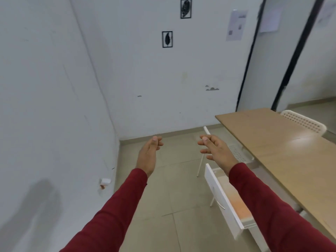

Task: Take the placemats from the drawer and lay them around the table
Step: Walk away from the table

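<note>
I hold both arms out ahead of me over the floor, palms turned toward each other. My left hand (149,153) has a loose, half-curled grip with nothing in it, and my right hand (216,151) is spread wide and just as bare. I judge they hang like this because I am between steps, facing the wall rather than what I need.

The drawer (227,200) stands pulled out from under the worktop (291,160), below my right sleeve (269,202), so its inside is within reach. In it lies something flat, pale orange and pinkish, most likely the placemats (236,206); blur keeps me from counting them. The wooden worktop carries no mat yet. A white chair (305,122) stands at its far side.
</note>
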